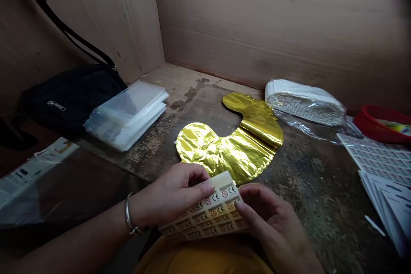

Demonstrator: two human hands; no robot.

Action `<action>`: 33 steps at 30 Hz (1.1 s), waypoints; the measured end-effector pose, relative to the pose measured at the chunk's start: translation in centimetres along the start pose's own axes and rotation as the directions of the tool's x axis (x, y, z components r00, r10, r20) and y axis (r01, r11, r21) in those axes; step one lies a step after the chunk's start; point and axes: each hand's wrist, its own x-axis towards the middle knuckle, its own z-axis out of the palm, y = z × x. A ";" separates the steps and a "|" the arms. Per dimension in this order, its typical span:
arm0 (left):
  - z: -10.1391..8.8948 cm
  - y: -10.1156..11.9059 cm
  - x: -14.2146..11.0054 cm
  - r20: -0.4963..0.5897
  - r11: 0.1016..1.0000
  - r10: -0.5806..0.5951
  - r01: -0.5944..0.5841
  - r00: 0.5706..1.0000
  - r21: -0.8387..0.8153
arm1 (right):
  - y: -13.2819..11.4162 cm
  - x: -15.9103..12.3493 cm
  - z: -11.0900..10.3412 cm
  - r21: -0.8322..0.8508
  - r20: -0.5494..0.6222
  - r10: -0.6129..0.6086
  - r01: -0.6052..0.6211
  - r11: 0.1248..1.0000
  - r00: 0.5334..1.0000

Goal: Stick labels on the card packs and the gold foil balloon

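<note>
A sheet of small printed CE stickers (218,212) is tilted up close to my body. My left hand (175,195) pinches its upper edge, thumb on the printed face and fingers behind. At the sheet's right edge my right hand (272,214) has its thumb on the stickers; its other fingers curl behind the edge. Just beyond the hands a flat, shiny gold foil balloon (224,154) with a curved shape lies on the table, its far part folded and creased. The sheet covers a little of its near edge.
On the left are a stack of clear plastic sleeves (128,115) and a dark bag (70,98). To the right stand a plastic-wrapped white bundle (305,102), a red container (382,124), more printed sheets (382,156) and white cards (388,209). Wooden panels (272,21) enclose the table.
</note>
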 end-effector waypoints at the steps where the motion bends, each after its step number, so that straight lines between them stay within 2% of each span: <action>1: 0.3 0.1 0.0 -0.005 1.000 0.004 -0.004 1.000 -0.017 | 0.2 0.0 0.0 0.032 -0.003 0.037 -0.037 0.999 0.999; 4: 0.7 -0.1 -0.4 0.010 0.990 0.010 -0.008 1.000 -0.138 | 0.3 -0.1 -0.2 0.052 -0.051 0.088 -0.086 0.995 0.995; 6: 0.8 -0.4 -0.7 0.108 0.966 -0.021 0.048 0.994 -0.253 | 0.3 -0.5 -0.3 0.065 -0.067 0.102 -0.098 0.993 0.993; 8: 0.7 -0.7 -1.1 0.238 0.935 -0.054 0.133 0.970 -0.328 | 0.3 -1.0 -0.2 0.069 -0.061 0.094 -0.090 0.994 0.994; 10: 0.7 -0.7 -1.4 0.291 0.921 -0.057 0.163 0.955 -0.355 | 0.4 -1.3 -0.1 0.065 -0.066 0.067 -0.063 0.996 0.996; 14: 0.7 -0.1 -2.0 0.189 0.962 -0.012 0.063 0.982 -0.265 | 0.4 -1.7 0.1 0.001 -0.097 -0.001 0.001 1.000 0.995; 17: 1.0 0.4 -2.3 0.159 0.985 0.011 0.017 0.987 -0.173 | -0.1 -1.9 0.0 -0.044 -0.007 -0.028 0.028 0.999 1.000; 22: 1.7 0.7 -2.0 0.114 0.999 0.032 -0.028 0.993 -0.041 | -1.4 -1.7 0.1 0.047 0.127 0.034 -0.041 0.998 0.991; 24: 1.7 0.4 -2.2 0.002 0.997 0.073 -0.073 0.997 -0.013 | -1.5 -1.5 0.0 0.117 0.102 0.056 -0.068 0.991 0.993; 25: 1.6 0.2 -2.5 -0.122 0.993 0.116 -0.116 0.986 0.004 | -1.4 -1.5 -0.1 0.166 0.072 0.061 -0.072 0.983 0.996; 26: 1.5 -0.1 -2.9 -0.293 0.984 0.176 -0.173 0.940 0.038 | -1.3 -1.5 -0.2 0.220 0.038 0.069 -0.075 0.973 0.997; 27: 1.3 -0.5 -3.4 -0.483 0.969 0.245 -0.225 0.841 0.099 | -1.0 -1.4 -0.3 0.274 0.011 0.079 -0.079 0.958 0.997; 28: 1.3 -1.0 -3.9 -0.641 0.953 0.300 -0.254 0.706 0.166 | -0.8 -1.5 -0.3 0.325 -0.007 0.091 -0.084 0.942 0.996; 29: 1.3 -1.6 -4.5 -0.744 0.943 0.325 -0.259 0.584 0.209 | -0.6 -1.4 -0.4 0.370 -0.018 0.107 -0.093 0.924 0.994; 30: 1.4 -2.1 -5.0 -0.791 0.949 0.299 -0.254 0.533 0.188 | -0.4 -1.4 -0.4 0.411 -0.023 0.123 -0.103 0.906 0.992; 31: 1.6 -2.5 -5.4 -0.800 0.962 0.230 -0.252 0.554 0.103 | -0.2 -1.4 -0.3 0.449 -0.027 0.137 -0.110 0.887 0.990; 32: 1.9 -2.9 -5.8 -0.766 0.969 0.130 -0.243 0.630 -0.035 | 0.0 -1.3 -0.3 0.483 -0.028 0.147 -0.115 0.868 0.989; 33: 2.3 -3.1 -5.9 -0.690 0.955 0.027 -0.222 0.724 -0.195 | 0.1 -1.2 -0.2 0.512 -0.028 0.153 -0.117 0.851 0.988</action>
